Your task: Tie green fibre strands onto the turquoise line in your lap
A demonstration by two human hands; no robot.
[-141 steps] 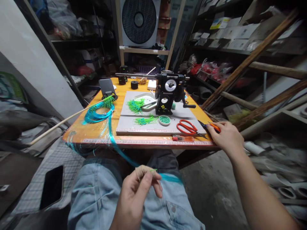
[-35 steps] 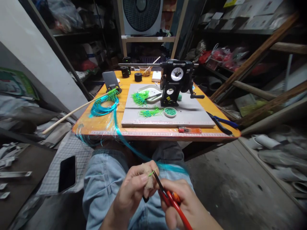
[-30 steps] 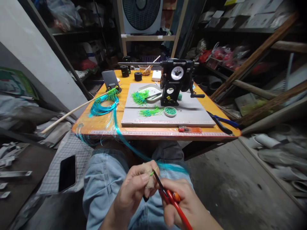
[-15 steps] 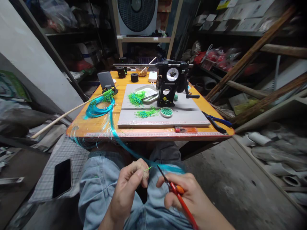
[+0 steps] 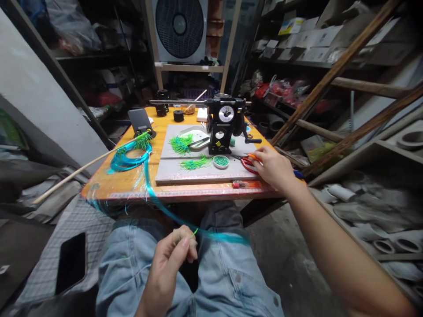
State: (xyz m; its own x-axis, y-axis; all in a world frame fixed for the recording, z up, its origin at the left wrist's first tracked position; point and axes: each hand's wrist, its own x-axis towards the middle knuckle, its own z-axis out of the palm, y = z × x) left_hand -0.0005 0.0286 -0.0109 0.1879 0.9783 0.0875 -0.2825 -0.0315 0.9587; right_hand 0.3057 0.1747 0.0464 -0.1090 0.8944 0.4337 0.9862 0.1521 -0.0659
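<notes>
My left hand (image 5: 175, 253), over my lap, pinches a short bright green strand (image 5: 195, 231) whose tip sticks out past the fingers. My right hand (image 5: 272, 167) reaches over the right side of the grey board (image 5: 178, 177), its fingers closed around a slim orange-handled tool (image 5: 254, 157) of a kind I cannot make out. Just beneath those fingers, red-handled scissors (image 5: 247, 165) lie on the board; whether the hand touches them is unclear. Left of them stands a small white dish of green beads (image 5: 221, 162). A bundle of green and blue strands (image 5: 196, 163) lies beside the dish.
A black hand-cranked device (image 5: 220, 127) with a long rod stands on the board. Coiled blue strands (image 5: 127, 160) trail from the table onto my lap. A wooden stick (image 5: 76, 169) juts past the table's left edge. Pliers with blue handles (image 5: 298, 175) lie partly behind my right wrist.
My right hand has moved from my lap up and forward to the board, and the red scissors now lie there. My left hand still pinches the green strand. The view has shifted slightly.
</notes>
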